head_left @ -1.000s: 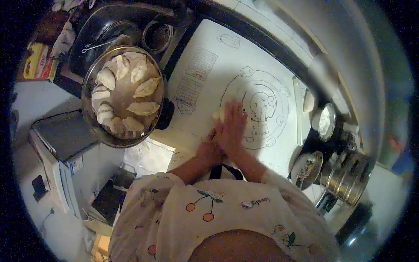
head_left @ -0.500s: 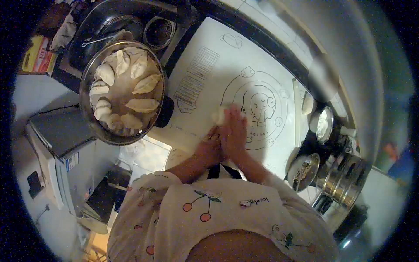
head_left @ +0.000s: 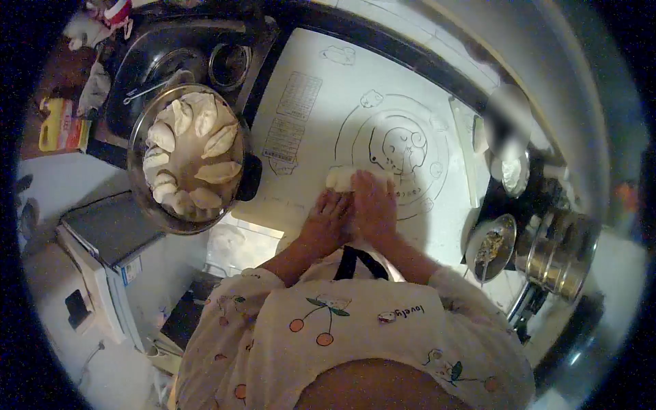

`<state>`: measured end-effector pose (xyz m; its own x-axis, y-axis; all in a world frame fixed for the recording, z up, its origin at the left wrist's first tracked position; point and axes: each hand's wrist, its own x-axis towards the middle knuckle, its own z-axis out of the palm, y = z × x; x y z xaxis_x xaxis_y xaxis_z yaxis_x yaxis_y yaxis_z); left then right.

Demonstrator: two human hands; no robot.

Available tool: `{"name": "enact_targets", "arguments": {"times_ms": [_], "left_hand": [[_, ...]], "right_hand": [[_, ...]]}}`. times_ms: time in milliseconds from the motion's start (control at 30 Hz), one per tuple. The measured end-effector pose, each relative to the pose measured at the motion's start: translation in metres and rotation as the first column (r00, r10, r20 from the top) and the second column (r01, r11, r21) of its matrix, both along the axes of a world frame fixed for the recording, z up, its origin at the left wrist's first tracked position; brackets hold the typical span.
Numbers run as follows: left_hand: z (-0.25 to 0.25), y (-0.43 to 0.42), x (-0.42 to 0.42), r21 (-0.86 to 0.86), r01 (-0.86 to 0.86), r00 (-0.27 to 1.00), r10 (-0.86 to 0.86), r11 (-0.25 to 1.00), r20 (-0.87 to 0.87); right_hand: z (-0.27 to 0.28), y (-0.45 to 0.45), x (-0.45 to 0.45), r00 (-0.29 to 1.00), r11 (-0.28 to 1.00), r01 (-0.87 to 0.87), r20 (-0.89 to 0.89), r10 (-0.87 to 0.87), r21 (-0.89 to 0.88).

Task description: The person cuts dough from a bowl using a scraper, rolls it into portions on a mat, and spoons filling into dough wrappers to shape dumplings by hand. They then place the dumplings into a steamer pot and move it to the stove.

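Both hands bear on pale dough in what looks like a pressing or rolling stroke.
At left, a round pan (head_left: 139, 181) holds a ring of dumplings (head_left: 219, 172); then the left hand (head_left: 331, 217), its fingers loosely bent and gripping nothing visible, beside the dough (head_left: 339, 179) on the printed mat (head_left: 393, 82); the right hand (head_left: 374, 208) has its fingers laid flat over it, unclosed; farther right, a bowl (head_left: 508, 236) with food inside. The next stroke likely calls for even pressure.
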<state>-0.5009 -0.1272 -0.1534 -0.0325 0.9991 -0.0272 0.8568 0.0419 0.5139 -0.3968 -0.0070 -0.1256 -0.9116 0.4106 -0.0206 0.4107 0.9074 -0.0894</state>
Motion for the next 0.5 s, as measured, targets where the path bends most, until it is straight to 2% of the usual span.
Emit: {"name": "enact_targets", "arguments": {"times_ms": [67, 167, 267, 300, 400, 500], "left_hand": [[0.004, 0.001, 0.0, 0.03, -0.023, 0.999, 0.023, 0.999, 0.025], [0.017, 0.003, 0.001, 0.019, -0.027, 1.0, 0.027, 0.999, 0.002], [0.016, 0.001, 0.002, -0.015, -0.002, 1.0, 0.002, 1.0, 0.011], [0.015, -0.004, 0.002, -0.031, 0.011, 1.0, -0.01, 0.999, 0.022], [0.021, -0.024, -0.004, -0.055, -0.049, 0.919, 0.067, 0.997, 0.389], [0.004, -0.052, -0.007, 0.203, -0.179, 0.965, 0.132, 0.963, 0.226]], "right_hand": [[0.011, 0.036, -0.039, 0.914, 0.897, 0.18, -0.268, -0.305, -0.404], [-0.015, 0.059, -0.084, 0.915, 0.989, 0.147, -0.376, -0.149, -0.033], [-0.01, 0.035, -0.055, 0.966, 0.996, 0.071, -0.253, -0.056, 0.048], [-0.003, 0.029, -0.048, 0.973, 0.997, 0.075, -0.216, -0.079, -0.029], [0.013, 0.006, -0.028, 0.985, 0.969, 0.098, -0.116, -0.127, -0.228], [0.003, -0.021, -0.001, 0.994, 0.95, 0.1, -0.016, -0.11, -0.297]]}}
